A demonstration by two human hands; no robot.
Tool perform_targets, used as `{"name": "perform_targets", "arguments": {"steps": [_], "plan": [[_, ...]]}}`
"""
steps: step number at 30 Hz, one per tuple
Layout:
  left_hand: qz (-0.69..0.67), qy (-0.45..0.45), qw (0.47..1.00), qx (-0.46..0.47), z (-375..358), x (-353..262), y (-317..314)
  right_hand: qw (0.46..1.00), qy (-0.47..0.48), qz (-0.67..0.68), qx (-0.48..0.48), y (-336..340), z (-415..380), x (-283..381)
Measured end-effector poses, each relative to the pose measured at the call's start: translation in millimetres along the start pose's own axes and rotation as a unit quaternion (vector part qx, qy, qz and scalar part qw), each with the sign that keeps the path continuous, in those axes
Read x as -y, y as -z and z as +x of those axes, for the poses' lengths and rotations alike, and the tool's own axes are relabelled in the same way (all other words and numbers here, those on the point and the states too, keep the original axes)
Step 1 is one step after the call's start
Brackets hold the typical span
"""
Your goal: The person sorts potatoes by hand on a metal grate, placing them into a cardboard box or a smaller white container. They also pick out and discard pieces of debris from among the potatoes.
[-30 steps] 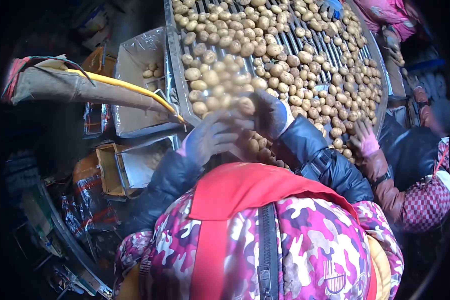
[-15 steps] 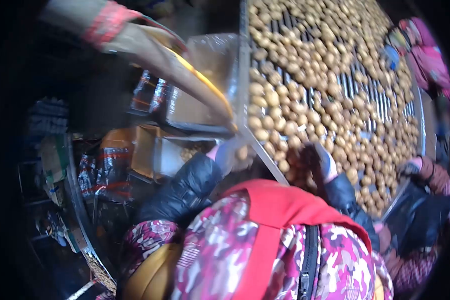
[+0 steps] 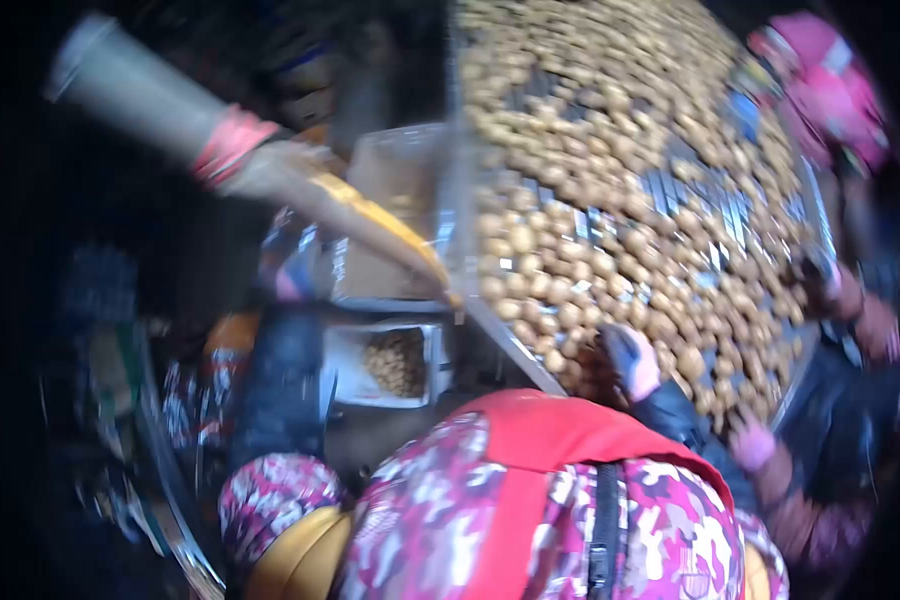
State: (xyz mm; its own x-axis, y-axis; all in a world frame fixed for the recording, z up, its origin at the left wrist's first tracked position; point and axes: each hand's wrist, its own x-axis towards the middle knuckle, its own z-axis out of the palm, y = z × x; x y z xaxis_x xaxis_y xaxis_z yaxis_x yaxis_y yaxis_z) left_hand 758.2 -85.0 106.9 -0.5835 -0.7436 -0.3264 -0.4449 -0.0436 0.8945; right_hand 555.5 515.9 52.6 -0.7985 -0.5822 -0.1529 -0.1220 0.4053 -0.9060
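Note:
Many potatoes [image 3: 575, 265] lie on a slatted roller table [image 3: 500, 345] in front of me. My right hand [image 3: 630, 362], in a dark and pink glove, reaches down among the potatoes at the near edge of the table. Its fingers are in shadow, so their grip is hidden. My left hand [image 3: 292, 278] is stretched out to the far left, smeared by motion, beside a cardboard box with a plastic liner [image 3: 385, 215]. Nothing can be made out in it. Below and right of it, a white-lined box [image 3: 338, 385] holds small potatoes.
A grey chute with a pink tie [image 3: 235, 145] and yellow edge slants down to the table's metal corner. Two co-workers stand at the right side, one in a pink sleeve [image 3: 815, 110]. A co-worker's gloved hand [image 3: 752, 440] is close to my right arm.
My left hand has swung from the table's corner out to the left, past the white-lined box. My right hand stays among the potatoes. The view has shifted slightly.

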Motion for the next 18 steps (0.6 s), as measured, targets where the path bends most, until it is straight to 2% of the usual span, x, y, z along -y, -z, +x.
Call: {"name": "perform_targets", "arguments": {"steps": [1, 2, 3, 4, 5, 6, 8, 9, 10, 11, 13, 14, 16, 17, 18], "plan": [[0.145, -0.045, 0.987, 0.044, -16, 30, -15, 0.988, 0.062, -0.143, 0.005, 8, -4, 42], [0.24, -0.109, 0.96, 0.091, -44, 49, -45, 0.994, 0.036, -0.098, 0.011, 7, -11, 41], [0.262, -0.18, 0.936, 0.152, -73, 54, -79, 0.981, 0.112, -0.153, 0.048, 13, -14, 41], [0.276, -0.259, 0.9, 0.216, -95, 46, -116, 0.951, 0.132, -0.248, 0.126, 20, -9, 62], [0.296, -0.347, 0.85, 0.266, -118, 32, -150, 0.939, 0.226, -0.244, 0.09, 10, -11, 36], [0.304, -0.408, 0.812, 0.287, -133, 11, -182, 0.929, 0.273, -0.244, 0.057, 0, -11, 28], [0.312, -0.51, 0.748, 0.288, -149, -15, -238, 0.901, 0.294, -0.314, 0.052, -3, -1, 6], [0.306, -0.531, 0.733, 0.296, -142, -17, -259, 0.879, 0.304, -0.363, 0.051, 3, 10, 5], [0.312, -0.544, 0.725, 0.285, -137, -23, -280, 0.882, 0.283, -0.371, 0.061, 12, 14, 4], [0.319, -0.556, 0.717, 0.273, -133, -33, -301, 0.889, 0.279, -0.363, 0.03, 21, 24, 3], [0.438, -0.543, 0.685, 0.208, -114, -32, -326, 0.898, 0.271, -0.344, -0.037, 41, 43, -3], [0.49, -0.512, 0.682, 0.179, -105, -32, -336, 0.893, 0.241, -0.376, -0.045, 56, 52, -3], [0.499, -0.474, 0.711, 0.143, -81, -18, -342, 0.88, 0.178, -0.436, -0.061, 92, 64, 1], [0.501, -0.452, 0.726, 0.135, -77, -15, -344, 0.884, 0.073, -0.455, -0.077, 107, 71, 2], [0.528, -0.428, 0.721, 0.133, -81, -18, -344, 0.872, 0.024, -0.476, -0.111, 130, 81, -25]]}}
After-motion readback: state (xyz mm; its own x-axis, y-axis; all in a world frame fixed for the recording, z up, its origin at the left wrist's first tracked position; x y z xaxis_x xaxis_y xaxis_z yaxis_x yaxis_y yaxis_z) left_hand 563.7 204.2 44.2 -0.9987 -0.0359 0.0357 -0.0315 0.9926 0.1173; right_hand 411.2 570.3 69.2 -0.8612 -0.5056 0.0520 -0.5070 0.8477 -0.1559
